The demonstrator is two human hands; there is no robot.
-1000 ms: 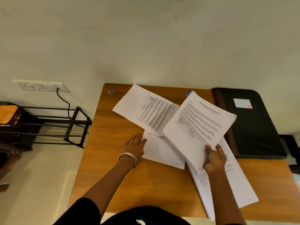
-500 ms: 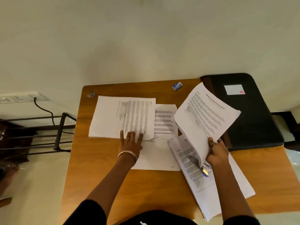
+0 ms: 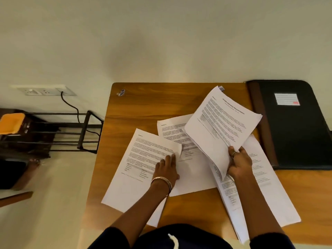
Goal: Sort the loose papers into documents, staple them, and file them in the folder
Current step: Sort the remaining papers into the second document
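Printed white papers lie spread on a wooden table (image 3: 143,105). My right hand (image 3: 239,163) grips a raised sheaf of pages (image 3: 221,126) by its lower edge, tilted up over a stack of papers (image 3: 265,191) at the right. My left hand (image 3: 166,169) lies with straight fingers on a single printed sheet (image 3: 142,162) at the left, whose right corner curls up. Another sheet (image 3: 174,130) lies partly under it. The black folder (image 3: 296,133) lies shut at the table's right end. No stapler shows.
A small blue-and-white object (image 3: 121,92) lies near the table's back left corner. Left of the table stand a black metal rack (image 3: 71,130), a wall socket with a cable (image 3: 46,89) and an orange-topped item (image 3: 11,123). A bare foot (image 3: 33,163) shows on the floor.
My left hand has drawn the single sheet nearer and turned it, its corner now curling. The raised sheaf stays in my right hand; the stapler seen beneath it earlier is hidden. The view has shifted.
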